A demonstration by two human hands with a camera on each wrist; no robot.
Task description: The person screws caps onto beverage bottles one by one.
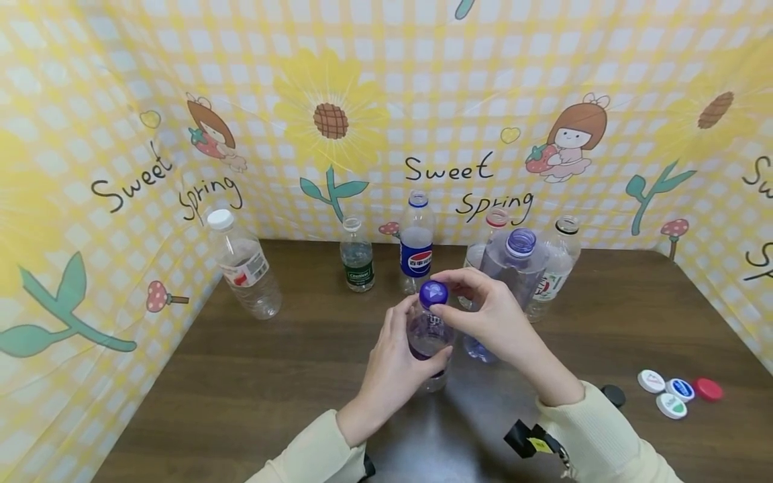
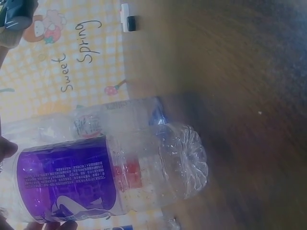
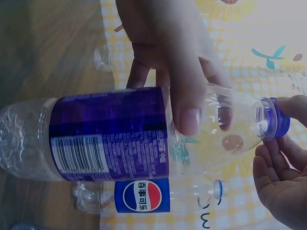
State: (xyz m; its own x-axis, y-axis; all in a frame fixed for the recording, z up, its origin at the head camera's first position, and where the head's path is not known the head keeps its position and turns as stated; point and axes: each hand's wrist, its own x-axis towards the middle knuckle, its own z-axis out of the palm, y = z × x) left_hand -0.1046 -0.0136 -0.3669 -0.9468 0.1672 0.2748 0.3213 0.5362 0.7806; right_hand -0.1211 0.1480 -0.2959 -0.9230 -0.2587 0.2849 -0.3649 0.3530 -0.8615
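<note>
A clear plastic bottle (image 3: 110, 134) with a purple label stands upright between my hands in the head view. My left hand (image 1: 395, 362) grips its body, thumb on the near side and fingers round the far side. At the neck, my right hand (image 1: 492, 315) pinches the purple cap (image 1: 433, 293) between thumb and fingers. The cap sits on the bottle's mouth in the right wrist view; whether it is tight, I cannot tell. In the left wrist view the bottle's purple label (image 2: 67, 179) and ribbed base show, with only fingertips of the left hand visible.
Behind stand an uncapped Pepsi bottle (image 1: 417, 248), a small green-labelled bottle (image 1: 357, 258), a purple-tinted bottle (image 1: 513, 268) and a bottle with a black neck ring (image 1: 558, 261). A white-capped bottle (image 1: 247, 268) is at left. Several loose caps, one red (image 1: 708, 389), lie at right.
</note>
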